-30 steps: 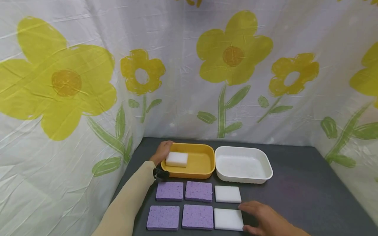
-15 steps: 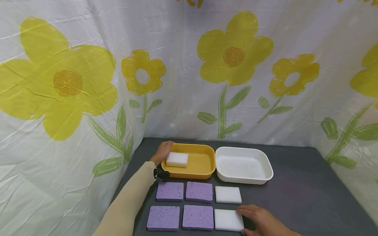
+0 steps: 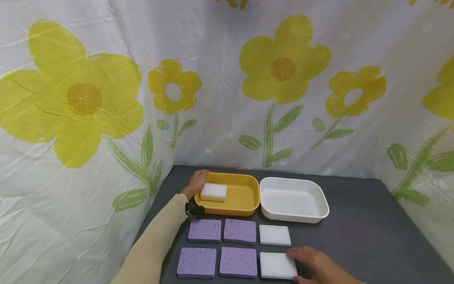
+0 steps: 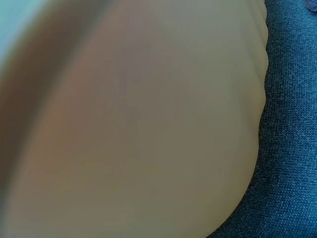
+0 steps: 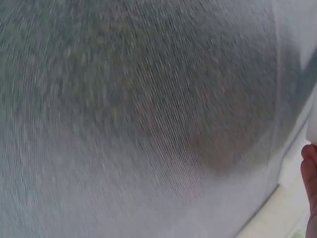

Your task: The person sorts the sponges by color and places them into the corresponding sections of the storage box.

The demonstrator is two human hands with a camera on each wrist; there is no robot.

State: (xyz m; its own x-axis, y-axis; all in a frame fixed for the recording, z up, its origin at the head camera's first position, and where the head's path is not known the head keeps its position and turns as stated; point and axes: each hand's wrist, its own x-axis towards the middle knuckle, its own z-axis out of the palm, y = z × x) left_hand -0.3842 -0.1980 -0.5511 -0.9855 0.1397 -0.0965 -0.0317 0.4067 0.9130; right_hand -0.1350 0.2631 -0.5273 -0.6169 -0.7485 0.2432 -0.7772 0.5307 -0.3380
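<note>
In the head view my left hand [image 3: 196, 184] grips the left end of a yellow tray [image 3: 242, 197], fingers at its back-left rim. Inside the tray, close to that hand, lies a white sponge block [image 3: 213, 192]. The tray's blurred wall [image 4: 148, 124] fills most of the left wrist view. My right hand [image 3: 319, 266] pinches the right edge of the front white sponge [image 3: 278, 265], which lies slightly turned at the table's front. Fingers [image 5: 310, 173] of that hand show at the right edge of the right wrist view.
A white tray [image 3: 294, 199] stands against the yellow tray's right side. Several purple speckled sponges [image 3: 238, 261] lie in two rows in front of the trays, with another white sponge [image 3: 274, 235] ending the back row. A flower-printed curtain [image 3: 220, 130] borders the dark table [image 3: 369, 221].
My right hand has closed in on the front white sponge and taken hold of its right edge; the sponge has shifted slightly right. My left hand stays on the yellow tray.
</note>
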